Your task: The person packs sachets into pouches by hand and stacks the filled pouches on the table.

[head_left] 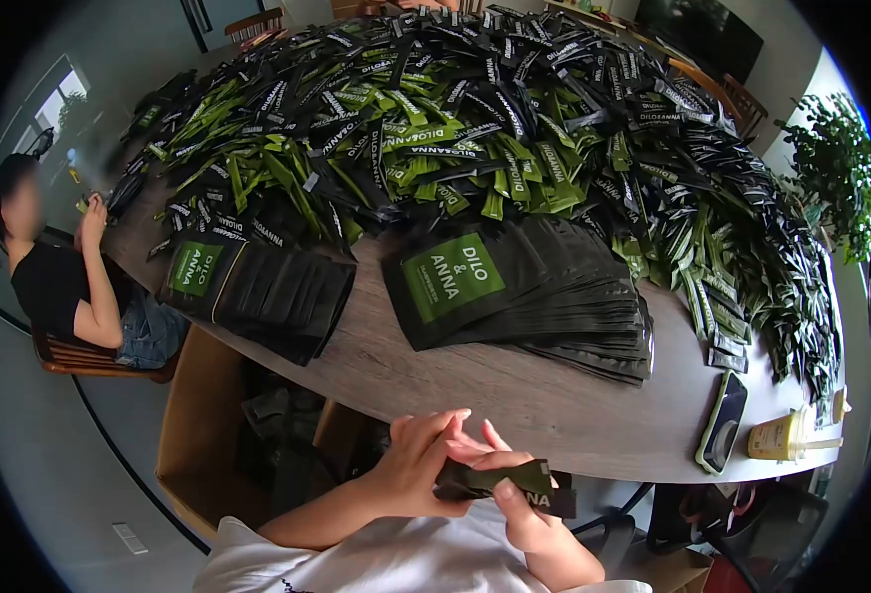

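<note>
Close to my body, a small bundle of black and green stick sachets (480, 481) lies between my two hands. My right hand (534, 524) is closed on it, with the thumb pressed over the front. My left hand (418, 453) curls round the bundle's left end, and its bent fingers meet the fingers of the right. How many sachets are in the bundle is hidden. Just beyond my hands, a fanned stack of black pouches (544, 287) lies on the table (396, 376). A second pouch stack (258, 296), with a band round it, sits to its left.
A large heap of stick sachets (435, 128) covers the far table. At the right edge lie a phone (721, 423) and a drink cup (780, 437). An open cardboard box (198, 425) stands below the table's left edge. Another person (70, 287) sits at the left.
</note>
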Demonstrator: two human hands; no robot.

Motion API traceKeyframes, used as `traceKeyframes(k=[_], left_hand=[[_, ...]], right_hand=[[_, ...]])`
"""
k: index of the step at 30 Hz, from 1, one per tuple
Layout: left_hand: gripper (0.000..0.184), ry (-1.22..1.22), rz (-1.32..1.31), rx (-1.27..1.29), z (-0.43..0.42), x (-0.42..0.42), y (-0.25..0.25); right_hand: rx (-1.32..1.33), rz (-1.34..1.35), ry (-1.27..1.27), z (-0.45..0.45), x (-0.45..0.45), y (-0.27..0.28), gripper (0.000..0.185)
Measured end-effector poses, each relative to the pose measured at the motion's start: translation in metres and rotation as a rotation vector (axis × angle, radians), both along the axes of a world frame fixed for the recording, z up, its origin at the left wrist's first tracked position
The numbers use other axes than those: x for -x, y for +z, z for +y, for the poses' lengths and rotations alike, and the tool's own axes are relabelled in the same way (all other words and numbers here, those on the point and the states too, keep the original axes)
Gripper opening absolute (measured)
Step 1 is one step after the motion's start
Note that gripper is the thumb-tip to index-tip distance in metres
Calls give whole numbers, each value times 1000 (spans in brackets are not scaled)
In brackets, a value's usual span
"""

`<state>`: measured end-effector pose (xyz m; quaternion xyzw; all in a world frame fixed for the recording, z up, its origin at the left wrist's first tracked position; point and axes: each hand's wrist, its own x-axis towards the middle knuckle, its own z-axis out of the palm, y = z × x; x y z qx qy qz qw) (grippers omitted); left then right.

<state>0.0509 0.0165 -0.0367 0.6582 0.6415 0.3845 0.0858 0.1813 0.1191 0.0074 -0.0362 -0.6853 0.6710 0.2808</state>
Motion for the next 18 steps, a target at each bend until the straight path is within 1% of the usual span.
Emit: traceKeyframes(k=[1, 2, 3, 4, 5, 6, 7, 8, 10, 11, 13, 14, 15, 16, 17, 18], left_hand=[[92, -16, -49, -34, 0, -4, 2], [92, -33, -97, -71, 2, -8, 4], [97, -40, -148, -37, 1, -10, 0], [101, -67, -182, -66, 4, -11, 0], [104, -93, -215, -99, 7, -10, -1], [109, -94, -217, -85, 7, -10, -1], [109, -95, -220, -87, 6, -8, 0], [109, -87, -231, -64, 6, -6, 2], [107, -87, -246, -17, 7, -1, 10], [107, -85, -247, -15, 7, -1, 13], [105, -94, 25, 45, 7, -1, 15], [102, -102, 132, 46, 7, -3, 17], [102, -105, 130, 50, 7, -2, 20], [101, -192, -35, 67, 8, 1, 25], [100, -276, -199, 83, 9, 5, 31], [93, -270, -279, 37, 10, 11, 36]], right_hand=[[-47, -18, 18, 4, -4, 0, 24], [-201, -121, -18, 5, -6, 3, 34], [-199, -146, -57, 4, -4, 2, 40], [-199, -170, -97, 1, 0, -1, 46], [-89, -141, -266, -5, -1, -8, 59], [34, -45, -394, -8, -1, -12, 73], [-137, 41, -509, -4, -6, -23, 81], [-271, 46, -614, -4, -12, -23, 67], [-657, -190, -411, 3, -24, -8, 43], [-694, -308, -378, -1, -20, 1, 23], [-687, -352, -250, -1, -17, -3, 22], [-727, -443, -141, 3, -22, -7, 19], [-722, -389, -111, 6, -25, -11, 17], [-718, -334, -81, 8, -26, -12, 16], [-697, -290, -121, 10, -26, -10, 18], [-686, -279, -190, 9, -27, -8, 20]])
